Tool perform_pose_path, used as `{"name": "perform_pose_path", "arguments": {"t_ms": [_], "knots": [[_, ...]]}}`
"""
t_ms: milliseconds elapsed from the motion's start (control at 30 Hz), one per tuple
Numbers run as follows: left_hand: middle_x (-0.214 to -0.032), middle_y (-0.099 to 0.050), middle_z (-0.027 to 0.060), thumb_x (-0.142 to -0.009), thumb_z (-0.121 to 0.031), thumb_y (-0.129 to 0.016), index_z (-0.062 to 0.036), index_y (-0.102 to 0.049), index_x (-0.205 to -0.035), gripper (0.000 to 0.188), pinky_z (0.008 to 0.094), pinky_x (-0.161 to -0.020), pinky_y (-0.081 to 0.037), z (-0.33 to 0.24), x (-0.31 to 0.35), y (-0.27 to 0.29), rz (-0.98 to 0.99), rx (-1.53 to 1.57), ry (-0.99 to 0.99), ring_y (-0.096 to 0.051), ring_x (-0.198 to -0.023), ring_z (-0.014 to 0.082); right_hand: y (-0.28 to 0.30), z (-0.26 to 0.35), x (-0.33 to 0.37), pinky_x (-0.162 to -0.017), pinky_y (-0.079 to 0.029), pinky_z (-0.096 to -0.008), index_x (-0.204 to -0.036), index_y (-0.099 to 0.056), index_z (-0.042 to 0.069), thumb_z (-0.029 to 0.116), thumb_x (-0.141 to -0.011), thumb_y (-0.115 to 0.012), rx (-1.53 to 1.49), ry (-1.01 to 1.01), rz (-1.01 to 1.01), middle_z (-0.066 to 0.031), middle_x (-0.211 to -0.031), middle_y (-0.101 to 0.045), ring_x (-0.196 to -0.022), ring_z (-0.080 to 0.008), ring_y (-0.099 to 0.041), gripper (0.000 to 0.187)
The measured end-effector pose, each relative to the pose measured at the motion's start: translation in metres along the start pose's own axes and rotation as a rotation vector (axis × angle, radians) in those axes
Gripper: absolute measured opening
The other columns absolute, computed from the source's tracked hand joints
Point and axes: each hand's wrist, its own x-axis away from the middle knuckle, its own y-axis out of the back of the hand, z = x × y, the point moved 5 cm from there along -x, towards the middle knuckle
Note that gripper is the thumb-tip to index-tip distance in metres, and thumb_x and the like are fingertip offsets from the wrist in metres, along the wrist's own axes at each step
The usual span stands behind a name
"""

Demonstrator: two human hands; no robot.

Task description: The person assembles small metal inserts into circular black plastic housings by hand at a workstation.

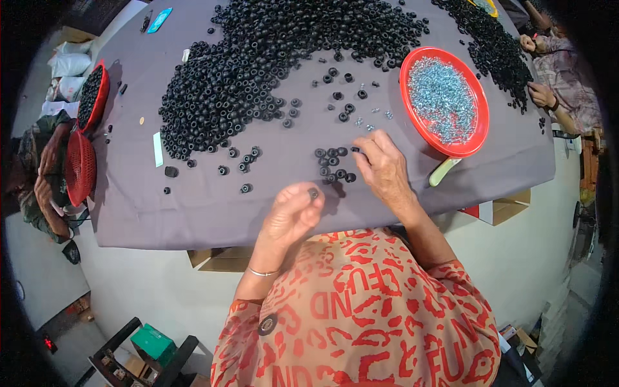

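Observation:
My left hand (293, 213) is raised over the table's near edge, its fingers closed on a small dark round part (313, 193). To its right, my right hand (383, 164) reaches over the cloth, thumb and forefinger pinched at a small black piece (355, 149). Just left of those fingertips lies a tight cluster of black ring-like plastic parts (332, 162). Beyond the hands spreads a large heap of the same black parts (245, 80). A red plastic basket (485, 122) full of small shiny metal pieces (445, 97) stands right of my right hand.
A grey cloth (193, 222) covers the table. A green-handled tool (443, 173) lies by the basket. At the right, another person's hands (541, 95) are beside a second black heap (493, 55). Another person's arm (48, 161) is at the left, near red baskets (81, 166).

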Motion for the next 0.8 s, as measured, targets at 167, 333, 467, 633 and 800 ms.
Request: {"name": "perform_pose_path", "arguments": {"t_ms": [167,333,467,633,800], "knots": [[-0.078,-0.054,0.0065,-0.085,-0.014,-0.059,0.0005,-0.057,-0.089,0.016,0.0199,-0.050,-0.044,0.005,-0.006,0.006,0.034,-0.041,0.010,-0.045,-0.059,0.0070,-0.002,-0.007,0.002,-0.058,-0.045,-0.0276,-0.089,-0.058,0.002,-0.003,-0.074,-0.061,-0.083,-0.051,0.003,-0.0080,-0.081,-0.056,-0.068,-0.0167,-0.058,0.016],[-0.079,-0.054,0.0068,-0.085,-0.013,-0.058,0.0000,-0.057,-0.091,0.014,0.0201,-0.050,-0.044,0.004,-0.006,0.005,0.058,-0.024,0.010,-0.046,-0.060,0.0075,-0.006,-0.020,0.010,-0.060,-0.046,-0.0227,-0.090,-0.058,0.001,-0.001,-0.079,-0.060,-0.657,-0.511,0.115,-0.0044,-0.079,-0.059,-0.066,-0.0100,-0.057,0.011],[-0.077,-0.059,0.0058,-0.086,-0.010,-0.057,-0.0004,-0.058,-0.089,0.010,0.0158,-0.048,-0.044,0.004,-0.008,-0.004,-0.014,0.010,0.001,-0.052,-0.057,0.0053,-0.004,-0.020,0.007,-0.062,-0.046,-0.0212,-0.092,-0.058,0.000,-0.001,-0.080,-0.061,-1.116,-0.569,0.110,-0.0038,-0.079,-0.060,-0.070,-0.0086,-0.057,0.013],[-0.078,-0.060,0.0057,-0.086,-0.009,-0.056,-0.0007,-0.057,-0.089,0.009,0.0163,-0.051,-0.046,0.005,-0.009,-0.009,0.024,0.042,-0.001,-0.055,-0.061,0.0060,0.000,-0.021,0.007,-0.062,-0.045,-0.0213,-0.094,-0.058,-0.001,0.000,-0.079,-0.062,-1.261,-0.607,0.146,-0.0057,-0.079,-0.061,-0.070,-0.0089,-0.056,0.015],[-0.083,-0.060,0.0056,-0.083,-0.006,-0.058,-0.0031,-0.058,-0.088,0.006,0.0186,-0.054,-0.048,0.009,-0.005,0.004,0.029,0.096,0.008,-0.056,-0.069,0.0098,0.003,-0.020,0.007,-0.061,-0.045,-0.0220,-0.093,-0.058,-0.002,0.000,-0.080,-0.061,-1.417,-0.630,0.067,-0.0074,-0.081,-0.062,-0.069,-0.0101,-0.056,0.014]]}}
